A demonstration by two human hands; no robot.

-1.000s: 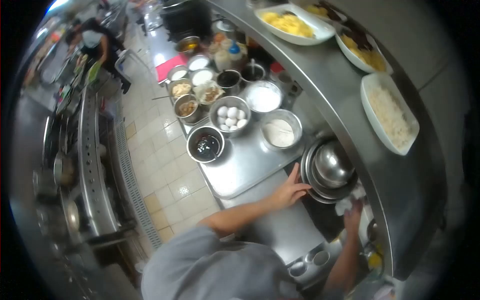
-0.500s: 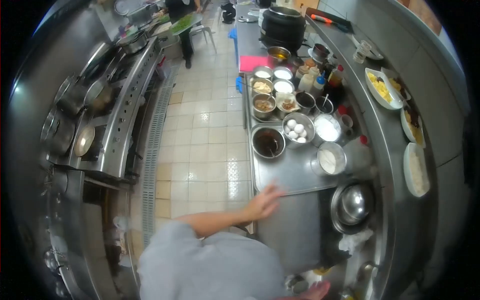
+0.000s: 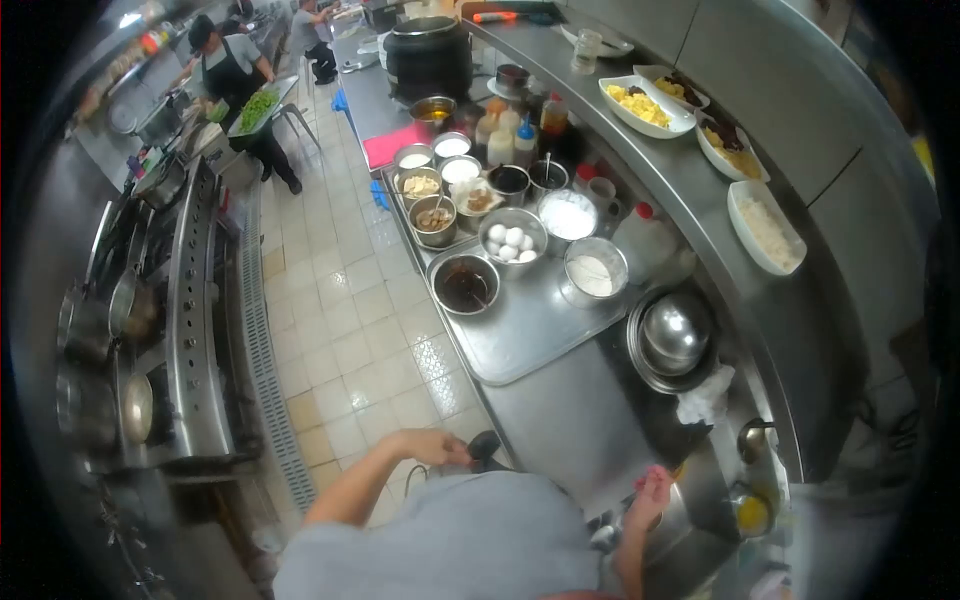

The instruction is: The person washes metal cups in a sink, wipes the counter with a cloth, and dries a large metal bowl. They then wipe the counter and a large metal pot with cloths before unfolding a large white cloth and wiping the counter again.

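My left hand (image 3: 437, 447) is at the front edge of the steel counter, close to my body. Its fingers close on a dark, rounded object (image 3: 484, 446) whose kind I cannot make out. Low on the right, my right hand (image 3: 652, 492) is held with curled fingers over the counter's near end; whatever may be in them is hidden. Ahead of the hands lies a steel tray (image 3: 535, 345). On it stand a pot of dark sauce (image 3: 464, 284), a bowl of white eggs (image 3: 512, 238) and a tub of white powder (image 3: 592, 272).
Nested metal bowls (image 3: 672, 335) and a crumpled white cloth (image 3: 706, 396) lie right of the tray. Sauce bottles (image 3: 525, 140) and a black soup kettle (image 3: 428, 62) stand farther back. Filled white dishes (image 3: 765, 225) line the shelf. A co-worker (image 3: 238, 85) carries greens near the stove (image 3: 190, 330).
My view has turned to the right. My left hand has drawn back from the tray's near edge to the counter's front edge and closed on the dark object. My right hand has come farther into view.
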